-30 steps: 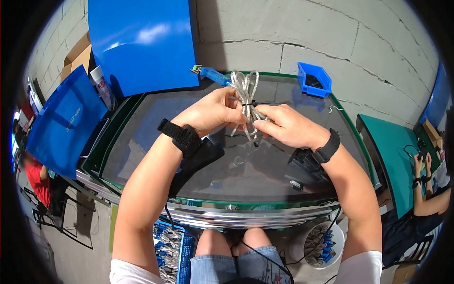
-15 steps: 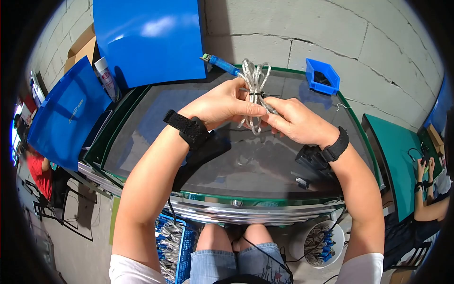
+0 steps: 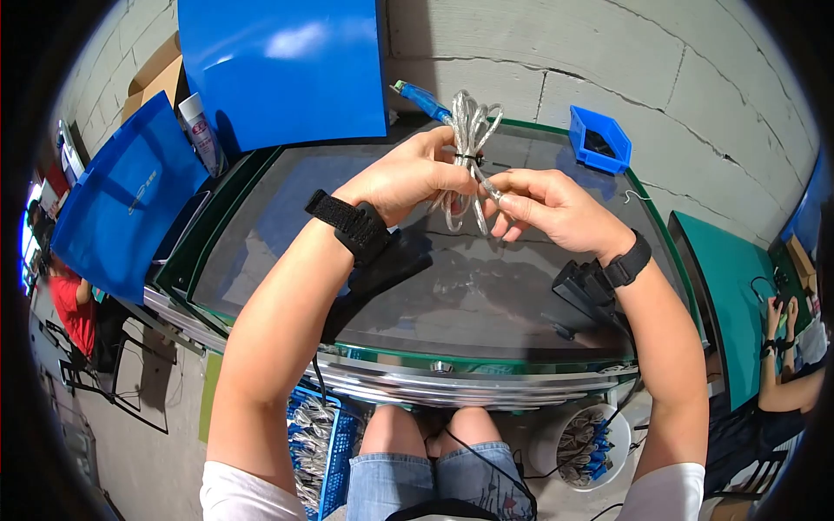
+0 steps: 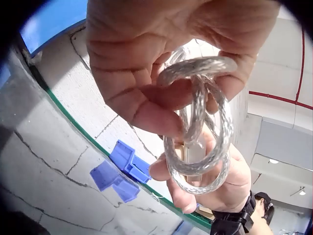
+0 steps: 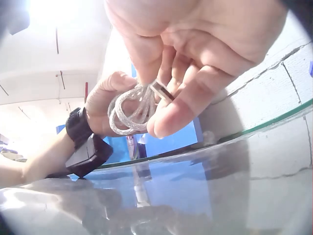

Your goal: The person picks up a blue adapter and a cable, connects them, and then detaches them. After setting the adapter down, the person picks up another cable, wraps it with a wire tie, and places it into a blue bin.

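Head view: two bare hands hold a coiled silvery braided cable (image 3: 472,122) above the dark glass-topped table (image 3: 452,295).
Nearest me, the left hand (image 3: 404,178) is wrapped round the coil's middle, covering much of it and part of its thin black tie (image 3: 470,157); the right hand (image 3: 552,208) pinches the flat metal plug (image 3: 492,188) just beside. The coil's length runs away from the person, loops toward the grey block wall (image 3: 521,43), a clear blue connector (image 3: 423,97) jutting far-left. Beyond sits a small blue plastic bin (image 3: 599,139).

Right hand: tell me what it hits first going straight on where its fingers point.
The right hand points left, into the cable it pinches; just behind that, probably the left hand gripping the coil.
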The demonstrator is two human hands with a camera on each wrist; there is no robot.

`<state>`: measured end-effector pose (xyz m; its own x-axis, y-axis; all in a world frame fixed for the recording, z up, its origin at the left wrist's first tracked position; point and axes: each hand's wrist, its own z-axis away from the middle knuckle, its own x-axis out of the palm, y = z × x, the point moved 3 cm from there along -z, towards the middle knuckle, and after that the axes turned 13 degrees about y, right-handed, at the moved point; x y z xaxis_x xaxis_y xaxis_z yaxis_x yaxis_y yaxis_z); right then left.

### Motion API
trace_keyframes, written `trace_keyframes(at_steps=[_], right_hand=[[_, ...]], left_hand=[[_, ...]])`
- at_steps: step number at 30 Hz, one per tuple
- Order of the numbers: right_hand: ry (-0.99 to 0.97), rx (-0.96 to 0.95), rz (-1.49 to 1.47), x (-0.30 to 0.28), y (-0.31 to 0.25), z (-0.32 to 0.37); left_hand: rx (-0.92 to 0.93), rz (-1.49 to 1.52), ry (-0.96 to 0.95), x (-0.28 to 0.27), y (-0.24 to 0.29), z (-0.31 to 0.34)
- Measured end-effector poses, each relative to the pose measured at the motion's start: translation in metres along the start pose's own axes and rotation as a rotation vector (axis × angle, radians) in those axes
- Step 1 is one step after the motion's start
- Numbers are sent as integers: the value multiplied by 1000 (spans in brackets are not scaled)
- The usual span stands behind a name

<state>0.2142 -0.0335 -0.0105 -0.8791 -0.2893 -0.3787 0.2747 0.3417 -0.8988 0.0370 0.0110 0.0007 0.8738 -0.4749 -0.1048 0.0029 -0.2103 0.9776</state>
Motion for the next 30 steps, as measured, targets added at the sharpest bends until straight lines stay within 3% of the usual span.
trace_keyframes(at_steps=[5,7,10,17,30], right_hand=[[58,-11,-57,2,2,0],[133,-118,39,0,1,0],[236,-86,6,-4,0,-1],[218,-107,121,-4,-6,0],[215,-75,4,-12,-1,1]], left_hand=[[56,6,19,0,-5,-4],[73,12,60,-4,-6,-7],[88,47,115,-9,-9,-11],[115,151,200,-7,-2,-6],[91,179,130,-7,2,-5]])
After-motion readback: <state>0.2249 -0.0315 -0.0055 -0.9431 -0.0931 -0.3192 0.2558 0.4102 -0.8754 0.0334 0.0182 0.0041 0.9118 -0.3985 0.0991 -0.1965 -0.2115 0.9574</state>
